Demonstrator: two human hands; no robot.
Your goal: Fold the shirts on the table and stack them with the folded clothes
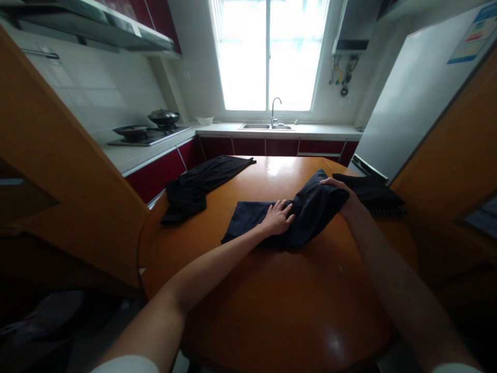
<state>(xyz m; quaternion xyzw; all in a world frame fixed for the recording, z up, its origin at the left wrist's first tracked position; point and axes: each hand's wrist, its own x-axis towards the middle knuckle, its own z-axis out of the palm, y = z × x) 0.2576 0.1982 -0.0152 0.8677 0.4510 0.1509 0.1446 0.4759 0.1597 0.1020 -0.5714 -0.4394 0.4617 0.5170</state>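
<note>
A dark navy garment (pixel 312 212), folded into a long strip, lies across the middle of the wooden table (pixel 272 290). Flat on its middle rests my left hand (pixel 278 217), fingers stretched and spread, pressing the cloth down. My right hand (pixel 347 196) grips the garment's right end, thumb over the top edge, and holds that end raised and tilted off the table. The fingers behind the cloth are hidden. The garment's left part lies flat.
A rumpled black garment (pixel 194 184) is spread at the table's far left. Folded dark clothes (pixel 368 191) sit at the right, beyond my right hand. Behind stand a counter with a sink (pixel 267 126), a stove with pans (pixel 163 118), and a fridge (pixel 407 98) at right.
</note>
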